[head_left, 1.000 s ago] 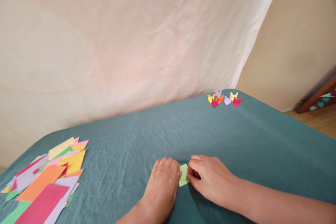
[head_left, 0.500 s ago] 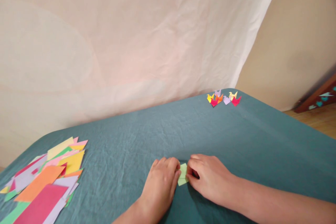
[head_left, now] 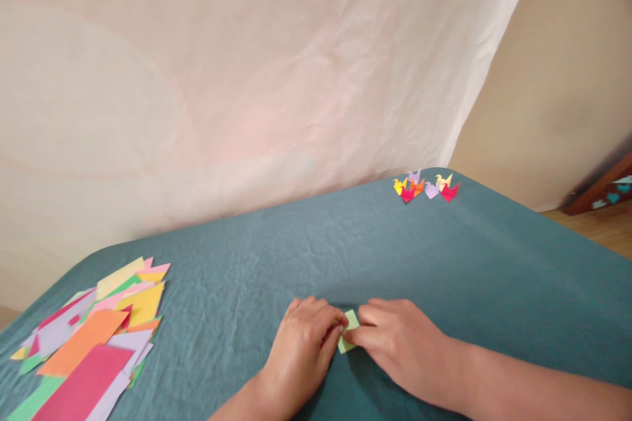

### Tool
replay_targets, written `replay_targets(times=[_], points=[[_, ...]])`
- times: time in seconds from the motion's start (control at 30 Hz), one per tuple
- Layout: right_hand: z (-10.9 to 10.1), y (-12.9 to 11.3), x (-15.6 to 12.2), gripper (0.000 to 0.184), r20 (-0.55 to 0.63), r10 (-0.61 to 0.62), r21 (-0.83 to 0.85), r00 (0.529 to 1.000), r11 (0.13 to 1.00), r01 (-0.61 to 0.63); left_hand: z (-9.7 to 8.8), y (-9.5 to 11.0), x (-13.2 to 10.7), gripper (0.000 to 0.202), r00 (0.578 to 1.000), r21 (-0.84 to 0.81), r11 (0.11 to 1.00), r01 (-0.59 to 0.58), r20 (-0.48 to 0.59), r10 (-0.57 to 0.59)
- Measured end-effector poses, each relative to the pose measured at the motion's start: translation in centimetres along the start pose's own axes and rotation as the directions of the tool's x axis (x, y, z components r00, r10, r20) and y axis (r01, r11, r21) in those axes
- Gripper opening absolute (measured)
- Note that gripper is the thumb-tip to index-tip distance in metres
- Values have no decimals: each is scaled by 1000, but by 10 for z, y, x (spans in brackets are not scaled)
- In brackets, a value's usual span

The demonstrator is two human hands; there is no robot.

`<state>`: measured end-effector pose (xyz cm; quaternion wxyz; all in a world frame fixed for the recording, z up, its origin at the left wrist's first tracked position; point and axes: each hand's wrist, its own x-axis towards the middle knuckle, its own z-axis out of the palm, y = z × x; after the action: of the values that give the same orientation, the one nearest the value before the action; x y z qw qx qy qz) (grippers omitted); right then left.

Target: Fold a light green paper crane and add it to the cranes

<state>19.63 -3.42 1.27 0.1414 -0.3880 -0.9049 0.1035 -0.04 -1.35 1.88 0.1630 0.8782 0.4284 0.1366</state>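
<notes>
Green paper [head_left: 349, 331], small and folded, lying low on the worktop [head_left: 345, 243], close to the near edge and right between the two hands. Only a little of it visible, with one corner pointing away and the rest covered by fingertips.

Left hand [head_left: 301, 352] palm down, fingers curled in, tips closed on the left edge of the paper. Right hand [head_left: 402, 348] palm down too, fingers bent and drawn together, tips closed on the right side of the paper and partly over it. Thumbs of both hands hidden underneath. Fingertips of the two hands almost touching across the paper. Forearms coming in from the bottom of the view, bare.

Teal cloth over the whole worktop, a little wrinkled. Far to the left, well apart from the hands, a loose pile of sheets [head_left: 83, 335] in orange, pink, yellow, lilac and green, overlapping each other. At the far right corner, a small cluster of folded birds [head_left: 427, 185] in yellow, red, orange and lilac, standing close together.

Behind the worktop, a pale creased backdrop [head_left: 247, 79]. To the right of it, a beige wall [head_left: 557, 66] and a strip of wooden floor [head_left: 602, 227].
</notes>
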Motion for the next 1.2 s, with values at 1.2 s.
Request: replay_targets(times=[1.2], points=[[-10,23,8,31,-111,270,253,956,938,-236,-6,-7,-6,47,999,-170,985,-12,-32,7]])
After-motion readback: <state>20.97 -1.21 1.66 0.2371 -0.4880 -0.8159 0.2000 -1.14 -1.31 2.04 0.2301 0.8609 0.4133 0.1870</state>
